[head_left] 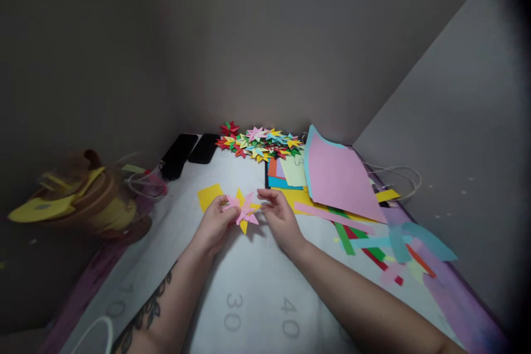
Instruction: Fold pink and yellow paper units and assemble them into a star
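Observation:
A folded pink and yellow paper star (244,211) is held above the white table sheet. My left hand (218,220) pinches its left side, thumb on top. At the star's right side, my right hand (280,218) has its thumb and fingers at a yellow point, with the index finger raised a little away from it. A yellow paper square (209,197) lies just behind my left hand. Behind the hands is a heap of finished paper stars (259,144) in many colours.
Two dark phones (203,149) lie at the back left. A terracotta pot (95,204) with yellow pieces stands left. A large pink sheet (344,177) leans over coloured paper (286,181) at right, near scattered paper strips (365,243). A cable (409,177) loops by the wall.

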Action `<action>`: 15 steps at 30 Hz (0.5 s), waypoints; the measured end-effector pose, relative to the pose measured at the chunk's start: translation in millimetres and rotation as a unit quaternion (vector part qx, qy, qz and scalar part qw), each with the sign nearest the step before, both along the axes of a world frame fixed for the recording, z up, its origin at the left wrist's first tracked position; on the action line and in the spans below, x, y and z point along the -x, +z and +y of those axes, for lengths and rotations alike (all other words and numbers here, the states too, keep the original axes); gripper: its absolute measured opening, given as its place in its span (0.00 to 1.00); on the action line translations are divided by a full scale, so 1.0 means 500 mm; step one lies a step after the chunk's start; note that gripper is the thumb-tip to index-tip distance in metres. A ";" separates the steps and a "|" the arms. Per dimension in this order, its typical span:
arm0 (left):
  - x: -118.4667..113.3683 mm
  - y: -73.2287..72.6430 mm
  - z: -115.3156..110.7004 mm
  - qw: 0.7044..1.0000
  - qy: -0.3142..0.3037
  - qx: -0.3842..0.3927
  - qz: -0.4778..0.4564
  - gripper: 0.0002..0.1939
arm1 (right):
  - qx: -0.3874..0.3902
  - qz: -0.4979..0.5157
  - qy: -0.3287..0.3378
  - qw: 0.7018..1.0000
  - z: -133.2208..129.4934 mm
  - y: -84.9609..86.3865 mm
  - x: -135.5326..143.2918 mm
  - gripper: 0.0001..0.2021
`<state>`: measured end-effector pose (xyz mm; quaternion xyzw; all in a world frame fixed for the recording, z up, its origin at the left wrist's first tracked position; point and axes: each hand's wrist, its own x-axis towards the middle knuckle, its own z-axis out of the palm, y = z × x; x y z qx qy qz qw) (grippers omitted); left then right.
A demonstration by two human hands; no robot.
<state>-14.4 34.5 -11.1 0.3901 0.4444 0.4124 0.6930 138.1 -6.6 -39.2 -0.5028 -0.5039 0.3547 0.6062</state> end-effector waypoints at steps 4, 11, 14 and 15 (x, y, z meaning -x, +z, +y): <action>0.003 0.015 -0.003 0.998 -0.047 0.037 -0.009 0.13 | -0.142 -0.285 -0.057 0.946 -0.011 0.008 0.000 0.19; 0.009 0.017 -0.018 0.994 -0.095 0.051 -0.005 0.18 | -0.220 -0.406 -0.063 0.885 -0.019 0.023 -0.003 0.15; 0.020 0.010 -0.013 0.989 -0.114 0.076 -0.061 0.16 | -0.212 -0.388 -0.062 0.895 -0.017 0.020 -0.008 0.16; 0.023 0.009 -0.011 0.986 -0.115 0.085 -0.081 0.15 | -0.203 -0.377 -0.057 0.902 -0.016 0.019 -0.010 0.14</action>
